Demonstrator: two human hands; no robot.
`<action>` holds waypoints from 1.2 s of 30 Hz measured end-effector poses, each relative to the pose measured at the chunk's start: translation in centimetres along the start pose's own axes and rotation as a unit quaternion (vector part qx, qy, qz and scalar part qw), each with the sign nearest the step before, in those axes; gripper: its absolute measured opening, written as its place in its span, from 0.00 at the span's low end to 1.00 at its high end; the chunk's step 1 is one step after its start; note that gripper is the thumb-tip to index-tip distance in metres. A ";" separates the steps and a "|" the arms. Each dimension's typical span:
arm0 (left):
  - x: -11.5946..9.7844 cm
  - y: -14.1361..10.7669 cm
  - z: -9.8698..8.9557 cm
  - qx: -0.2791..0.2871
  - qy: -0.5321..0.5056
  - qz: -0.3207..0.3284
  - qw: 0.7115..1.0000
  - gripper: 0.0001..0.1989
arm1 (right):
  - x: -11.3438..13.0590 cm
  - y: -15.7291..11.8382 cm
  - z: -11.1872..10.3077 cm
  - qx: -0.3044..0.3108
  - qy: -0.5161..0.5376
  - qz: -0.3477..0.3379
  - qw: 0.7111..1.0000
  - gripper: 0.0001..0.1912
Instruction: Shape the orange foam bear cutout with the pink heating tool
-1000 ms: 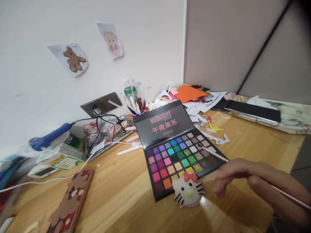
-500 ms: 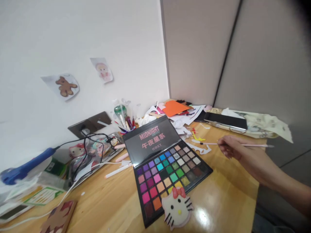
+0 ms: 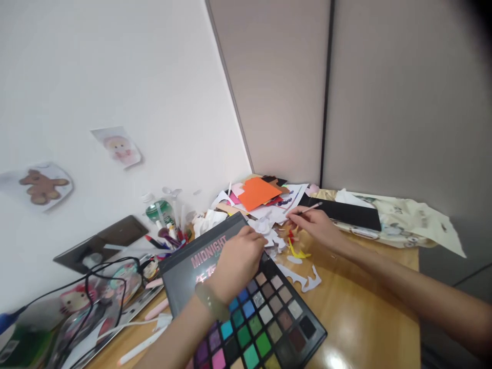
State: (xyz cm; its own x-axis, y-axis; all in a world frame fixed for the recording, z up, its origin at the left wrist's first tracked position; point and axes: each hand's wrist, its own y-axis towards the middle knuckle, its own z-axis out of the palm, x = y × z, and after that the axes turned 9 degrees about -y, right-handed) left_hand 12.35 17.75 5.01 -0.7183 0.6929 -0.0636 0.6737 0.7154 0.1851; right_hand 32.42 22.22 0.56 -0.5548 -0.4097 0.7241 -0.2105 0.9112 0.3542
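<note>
Head view — brush [image 3: 312,208] in right grip [image 3: 314,224], handle [image 3: 317,205] aslant, up rightward — left grip [image 3: 239,259] unclear

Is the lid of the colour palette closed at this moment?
No, the lid is open, and rows of coloured squares in the palette are visible beside the left hand.

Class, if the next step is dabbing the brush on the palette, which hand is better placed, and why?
Probably the right: the right hand holds the thin brush just beyond the palette, while the left hand is over its lid, with no brush visible.
</note>
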 end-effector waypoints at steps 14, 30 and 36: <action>5.2 7.0 4.2 0.093 0.099 0.057 0.989 0.08 | -2.3 3.3 2.9 0.049 -0.127 -0.020 0.991 0.11; 5.4 7.5 4.1 0.129 0.127 0.107 0.978 0.08 | -2.0 3.5 2.8 0.107 -0.129 -0.066 0.984 0.09; 5.4 7.6 3.9 0.137 0.130 0.115 0.975 0.09 | -2.3 3.7 2.8 0.120 -0.094 -0.065 0.986 0.10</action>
State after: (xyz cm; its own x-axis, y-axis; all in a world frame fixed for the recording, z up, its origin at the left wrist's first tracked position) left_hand 14.28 27.24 2.24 -0.5384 0.8172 0.2056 0.8178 0.5656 -0.1067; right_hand 30.67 26.65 -1.41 -0.6457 -0.5282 0.5514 -0.4606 0.8454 0.2705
